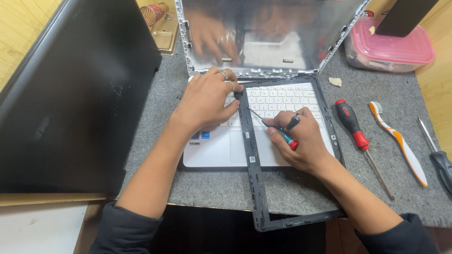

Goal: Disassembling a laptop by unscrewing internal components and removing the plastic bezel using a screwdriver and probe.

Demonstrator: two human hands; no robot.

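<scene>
My left hand (207,101) lies centre frame, fingers together and curled, pressing the black plastic screen bezel (252,155) against the white laptop (216,150). The bezel, a thin rectangular frame, lies flat across the keyboard and hangs over the mat's near edge. My right hand (299,136) pinches a small precision screwdriver (275,129), blue handle with a red end, its thin metal shaft pointing toward the bezel's left rail. The laptop's lid (268,33), upper centre, shows a bare reflective metal back. All sits on a grey felt mat (155,117). At right lie a red-and-black screwdriver (360,141), a white-and-orange toothbrush (400,141) and a black-handled screwdriver (438,157). Upper right stands a pink-lidded plastic box (391,47). A black panel (70,94) fills the left.
</scene>
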